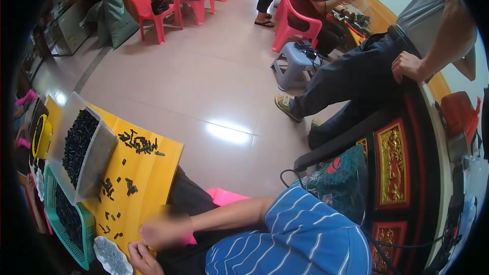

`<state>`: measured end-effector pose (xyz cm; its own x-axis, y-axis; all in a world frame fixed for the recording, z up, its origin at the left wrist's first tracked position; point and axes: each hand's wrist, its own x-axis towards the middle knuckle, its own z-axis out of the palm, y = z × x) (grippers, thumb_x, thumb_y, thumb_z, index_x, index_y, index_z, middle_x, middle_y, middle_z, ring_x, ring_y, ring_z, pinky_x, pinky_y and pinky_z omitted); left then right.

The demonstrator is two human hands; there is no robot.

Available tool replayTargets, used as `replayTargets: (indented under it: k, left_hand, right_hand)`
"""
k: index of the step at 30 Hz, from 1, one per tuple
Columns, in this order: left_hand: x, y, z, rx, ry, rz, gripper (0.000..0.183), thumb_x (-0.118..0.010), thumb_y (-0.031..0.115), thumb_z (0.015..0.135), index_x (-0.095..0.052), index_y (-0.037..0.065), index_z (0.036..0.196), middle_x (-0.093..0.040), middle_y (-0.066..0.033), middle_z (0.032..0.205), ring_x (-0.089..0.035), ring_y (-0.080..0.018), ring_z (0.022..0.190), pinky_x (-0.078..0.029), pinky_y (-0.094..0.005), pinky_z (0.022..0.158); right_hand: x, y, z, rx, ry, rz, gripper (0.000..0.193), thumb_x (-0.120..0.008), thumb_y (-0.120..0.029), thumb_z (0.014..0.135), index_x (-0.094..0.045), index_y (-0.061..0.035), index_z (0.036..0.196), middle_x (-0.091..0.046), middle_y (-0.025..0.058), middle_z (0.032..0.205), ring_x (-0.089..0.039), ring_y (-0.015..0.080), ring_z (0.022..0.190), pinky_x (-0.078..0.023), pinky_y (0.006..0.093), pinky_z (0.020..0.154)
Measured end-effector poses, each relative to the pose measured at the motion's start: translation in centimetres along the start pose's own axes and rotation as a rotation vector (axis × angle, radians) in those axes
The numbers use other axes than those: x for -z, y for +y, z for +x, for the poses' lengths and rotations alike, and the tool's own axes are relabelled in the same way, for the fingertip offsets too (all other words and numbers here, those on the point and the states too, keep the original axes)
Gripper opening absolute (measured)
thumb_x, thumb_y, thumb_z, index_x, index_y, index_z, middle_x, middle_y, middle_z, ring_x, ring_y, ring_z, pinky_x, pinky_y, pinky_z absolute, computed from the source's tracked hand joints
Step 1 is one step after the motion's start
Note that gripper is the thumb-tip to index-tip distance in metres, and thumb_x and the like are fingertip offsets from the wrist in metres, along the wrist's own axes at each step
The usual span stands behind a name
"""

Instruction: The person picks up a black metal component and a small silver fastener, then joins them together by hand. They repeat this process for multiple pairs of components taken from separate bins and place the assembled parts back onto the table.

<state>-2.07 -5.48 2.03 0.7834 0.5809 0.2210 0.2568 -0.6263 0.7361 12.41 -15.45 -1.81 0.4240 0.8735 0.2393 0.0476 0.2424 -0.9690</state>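
Note:
Close together at the front edge of a yellow wooden table [158, 165], my two hands meet. My right hand [162, 231] comes in from a blue striped sleeve; much of it is blurred, but its visible finger side looks curled. The fingers of my left hand [145, 258] are bent and pinched beside it. Whatever lies between them is too small or hidden to make out. Nearest to them is a clear plastic bag [111, 255] of small pieces. Small black parts [131, 186] lie scattered on the tabletop, with a larger cluster [138, 142] near the far edge.
A translucent bin [104, 147] of black parts stands on the left, beside a green basket [87, 224] holding more. Behind them sits a yellow-rimmed container [45, 135]. A person [367, 66] leans at a dark carved cabinet [351, 135]. Another sits on a pink chair [293, 33] near a grey stool [294, 61].

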Motion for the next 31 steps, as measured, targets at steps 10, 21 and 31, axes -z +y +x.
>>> replayTargets:
  k: [10,21,31]
  left_hand:
    - [-0.1,-0.3,0.1,-0.004,0.010,-0.011,0.025,-0.049,0.015,0.103,-0.042,0.001,0.083,-0.040,-0.0037,0.072,-0.041,-0.0131,0.066,-0.036,-0.0295,0.059]
    - [0.0,-0.4,0.3,0.023,-0.021,-0.034,0.023,-0.049,0.012,0.102,-0.042,0.001,0.083,-0.039,-0.0023,0.072,-0.040,-0.0109,0.065,-0.034,-0.0282,0.057]
    - [-0.2,-1.2,0.8,0.087,-0.033,-0.093,0.021,-0.050,0.011,0.101,-0.044,0.002,0.083,-0.041,-0.0017,0.072,-0.041,-0.0100,0.063,-0.035,-0.0264,0.056]
  right_hand:
    - [0.1,-0.6,0.0,-0.019,0.024,-0.010,0.023,-0.066,-0.019,0.088,-0.059,-0.0031,0.073,-0.062,0.0064,0.058,-0.059,0.0151,0.051,-0.045,0.0298,0.050]
    - [0.0,-0.1,0.1,0.124,0.070,-0.135,0.023,-0.066,-0.018,0.085,-0.057,-0.0031,0.071,-0.057,0.0098,0.057,-0.056,0.0225,0.050,-0.043,0.0346,0.049]
    - [0.4,-0.6,0.0,0.146,0.074,-0.178,0.021,-0.066,-0.017,0.083,-0.057,-0.0032,0.070,-0.058,0.0115,0.058,-0.060,0.0270,0.053,-0.044,0.0366,0.050]
